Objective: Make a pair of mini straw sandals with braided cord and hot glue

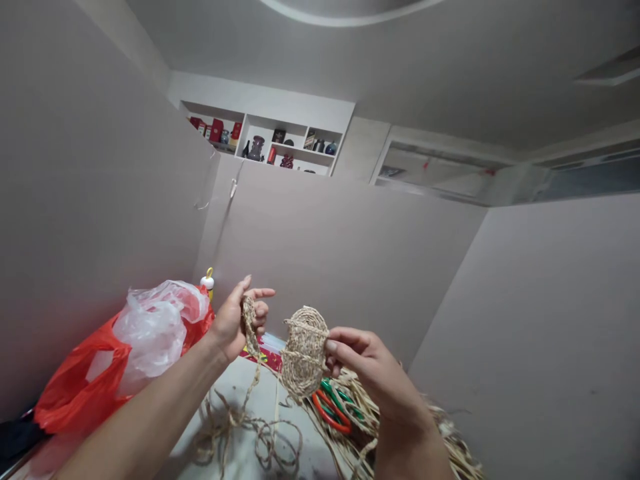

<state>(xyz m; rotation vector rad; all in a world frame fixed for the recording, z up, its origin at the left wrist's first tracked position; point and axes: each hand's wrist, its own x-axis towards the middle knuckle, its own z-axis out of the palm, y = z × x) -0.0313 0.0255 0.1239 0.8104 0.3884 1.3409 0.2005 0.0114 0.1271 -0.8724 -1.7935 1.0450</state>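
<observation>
My right hand pinches woven straw oval by right edge, long axis near upright. Left of oval, apart: my left hand, half-curled, holding braided straw cord.

I see coiled-straw oval, tan, nearly upright, broad face toward me, rows curving round rim. Two twisted straw strands cross its face, one high, one low. Left of oval, apart from it, I make out straw cord bundle, narrow, hanging lengthwise. Thin tail drops from bundle, lower left of oval.
</observation>
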